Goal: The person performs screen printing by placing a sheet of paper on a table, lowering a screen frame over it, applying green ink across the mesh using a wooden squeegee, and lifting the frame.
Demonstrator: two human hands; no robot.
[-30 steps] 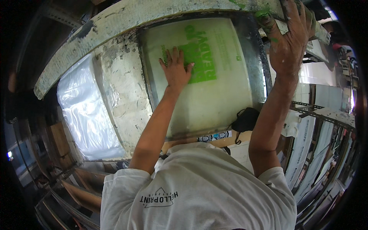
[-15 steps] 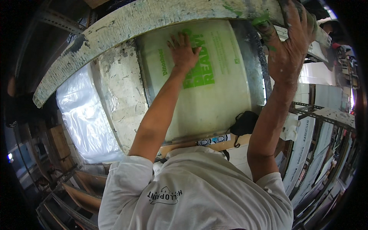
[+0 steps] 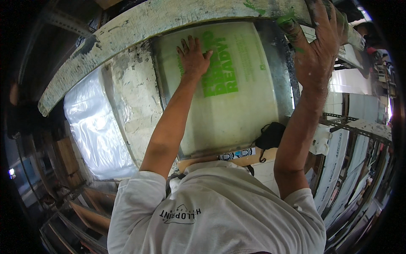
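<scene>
My left hand (image 3: 195, 60) lies open, fingers spread, on a clear plastic sheet (image 3: 203, 122) printed with green lettering, covering part of the print. The sheet rests on a pale printing bed. Across the top, a worn, whitish screen-printing frame (image 3: 177, 23) stands raised over the bed's far edge, with green ink smeared on its beam. My right hand (image 3: 315, 51) grips the right part of that frame, its thumb on the near side and stained green; the beam partly hides the fingertips.
Left of the bed lies a stack of shiny clear plastic sheets (image 3: 95, 127) beside a stained, patchy board (image 3: 133, 101). A black cloth item with a strap (image 3: 270, 137) sits at the bed's near right corner. Racks of panels (image 3: 347, 161) stand to the right, wooden frames (image 3: 91, 211) at lower left.
My left hand has slid slightly left over the sheet, uncovering more of the large green letters. My right hand stays on the raised frame.
</scene>
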